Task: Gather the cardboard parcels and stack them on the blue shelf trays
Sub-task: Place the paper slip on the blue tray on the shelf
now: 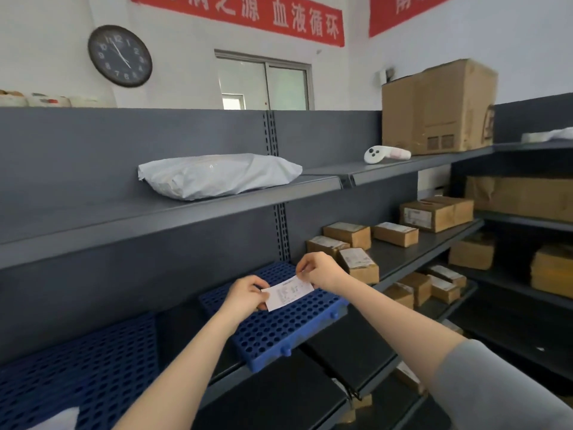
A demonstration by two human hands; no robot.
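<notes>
A blue tray (74,367) with round holes lies at the far left on a grey shelf (155,212) unit, and above it a white bag (217,175) rests on the upper shelf. On the wall hangs a round clock (120,55).

In the middle, the left hand (245,294) pinches the left end of a white slip (288,291), its fingers (260,297) closed on the paper. The right hand (319,273) pinches the slip's upper right edge the same way. The slip is held just above a second tray (279,330), which bears nothing.

Right of the hands, small parcels (347,234) sit in a cluster on the same shelf level, one just beside the right wrist, and more lie on the shelf below. Further right stands a larger box (437,212). On the upper shelf lie a white scanner (384,155) and a big carton (437,107).
</notes>
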